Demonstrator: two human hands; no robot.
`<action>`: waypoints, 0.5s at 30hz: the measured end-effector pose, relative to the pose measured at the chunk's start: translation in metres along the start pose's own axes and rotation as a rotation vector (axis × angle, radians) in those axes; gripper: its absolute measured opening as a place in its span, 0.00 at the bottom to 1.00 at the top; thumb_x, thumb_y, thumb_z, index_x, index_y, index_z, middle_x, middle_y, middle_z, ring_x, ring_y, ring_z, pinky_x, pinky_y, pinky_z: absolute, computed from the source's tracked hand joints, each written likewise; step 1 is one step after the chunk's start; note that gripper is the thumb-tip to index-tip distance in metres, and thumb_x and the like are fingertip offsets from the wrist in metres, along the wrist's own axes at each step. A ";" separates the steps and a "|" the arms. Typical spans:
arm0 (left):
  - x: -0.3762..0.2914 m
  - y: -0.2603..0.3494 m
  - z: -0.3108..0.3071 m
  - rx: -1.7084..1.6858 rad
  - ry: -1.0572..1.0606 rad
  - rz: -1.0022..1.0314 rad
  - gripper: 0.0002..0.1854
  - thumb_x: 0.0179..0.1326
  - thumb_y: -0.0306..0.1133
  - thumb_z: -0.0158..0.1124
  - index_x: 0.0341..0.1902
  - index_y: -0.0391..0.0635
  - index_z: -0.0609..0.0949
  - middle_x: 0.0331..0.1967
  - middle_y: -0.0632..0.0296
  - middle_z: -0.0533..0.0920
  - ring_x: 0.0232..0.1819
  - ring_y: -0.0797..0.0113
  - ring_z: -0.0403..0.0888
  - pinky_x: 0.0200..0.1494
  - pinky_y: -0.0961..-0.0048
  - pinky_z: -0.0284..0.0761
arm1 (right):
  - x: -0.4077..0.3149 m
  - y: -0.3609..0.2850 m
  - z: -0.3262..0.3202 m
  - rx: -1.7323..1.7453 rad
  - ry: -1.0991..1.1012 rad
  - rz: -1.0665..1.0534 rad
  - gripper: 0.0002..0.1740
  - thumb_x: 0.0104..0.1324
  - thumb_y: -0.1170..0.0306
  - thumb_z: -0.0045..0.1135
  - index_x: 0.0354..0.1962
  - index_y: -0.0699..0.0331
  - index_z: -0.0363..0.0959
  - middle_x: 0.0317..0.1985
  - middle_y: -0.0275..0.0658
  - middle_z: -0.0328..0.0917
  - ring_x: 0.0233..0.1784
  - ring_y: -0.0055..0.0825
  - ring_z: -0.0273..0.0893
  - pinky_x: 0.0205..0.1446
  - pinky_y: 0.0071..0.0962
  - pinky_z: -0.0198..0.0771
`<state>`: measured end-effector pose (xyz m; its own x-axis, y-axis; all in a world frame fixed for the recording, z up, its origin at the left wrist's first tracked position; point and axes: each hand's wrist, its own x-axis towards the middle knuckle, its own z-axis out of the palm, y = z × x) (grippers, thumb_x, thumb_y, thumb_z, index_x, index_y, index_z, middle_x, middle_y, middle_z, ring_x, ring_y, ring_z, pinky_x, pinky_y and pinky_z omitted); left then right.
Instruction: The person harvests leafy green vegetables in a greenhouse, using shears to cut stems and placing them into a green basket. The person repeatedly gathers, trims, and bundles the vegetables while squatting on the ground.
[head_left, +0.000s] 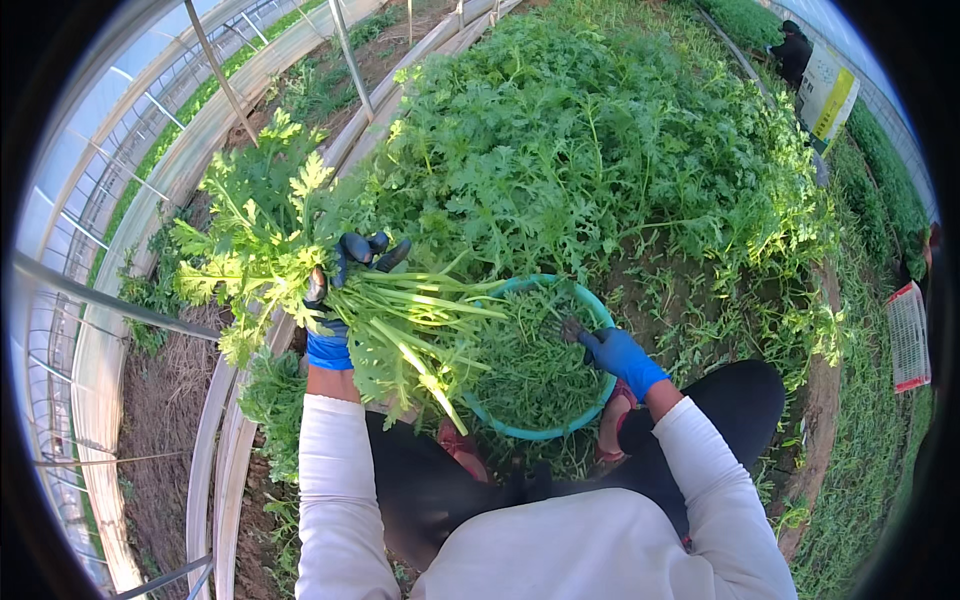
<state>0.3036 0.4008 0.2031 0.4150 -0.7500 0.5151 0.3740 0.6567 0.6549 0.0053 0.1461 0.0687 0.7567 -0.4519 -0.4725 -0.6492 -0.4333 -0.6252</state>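
My left hand (337, 281), in a blue glove with dark, dirty fingers, holds a large bunch of leafy greens (262, 232). The leaves point to the left and the pale cut stems lie to the right, partly over the rim of a round turquoise basin (517, 433). Loose green leaves and trimmings (540, 375) fill much of the basin, which stands between my feet. Over its right rim is my right hand (611, 349), also gloved in blue, its fingers closed on a small dark tool with a pronged head (566, 328), whose exact kind I cannot tell.
Dense leafy plants (555, 135) grow beyond the basin. Wooden boards (225, 450) and metal poles (351, 60) of a plastic greenhouse run along the left. At the upper right are a person in dark clothes (792, 54) and a printed sack (827, 97); a plastic crate (909, 337) is at the far right.
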 end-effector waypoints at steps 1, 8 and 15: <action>0.000 -0.001 0.000 -0.003 -0.016 -0.002 0.18 0.63 0.52 0.59 0.29 0.51 0.77 0.41 0.61 0.74 0.64 0.53 0.67 0.72 0.36 0.48 | -0.005 -0.007 -0.004 0.196 0.009 -0.032 0.28 0.69 0.48 0.46 0.36 0.66 0.79 0.30 0.46 0.81 0.30 0.38 0.79 0.38 0.36 0.72; 0.002 -0.024 0.001 0.020 -0.010 -0.095 0.18 0.62 0.53 0.59 0.25 0.53 0.75 0.44 0.61 0.74 0.67 0.55 0.65 0.73 0.37 0.47 | -0.017 -0.104 0.014 0.278 -0.006 -0.425 0.24 0.70 0.51 0.45 0.38 0.64 0.79 0.28 0.46 0.80 0.28 0.32 0.78 0.35 0.35 0.71; 0.015 0.002 -0.006 0.020 0.469 -0.027 0.26 0.65 0.56 0.53 0.48 0.44 0.79 0.54 0.55 0.77 0.62 0.50 0.70 0.69 0.40 0.58 | 0.019 -0.002 0.032 -0.071 0.079 -0.020 0.33 0.70 0.44 0.40 0.34 0.68 0.80 0.27 0.50 0.80 0.29 0.38 0.79 0.36 0.36 0.73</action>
<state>0.3160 0.3916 0.2088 0.7372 -0.6470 0.1947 0.3757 0.6321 0.6777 0.0238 0.1636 0.0409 0.7627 -0.5013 -0.4086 -0.6401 -0.4954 -0.5872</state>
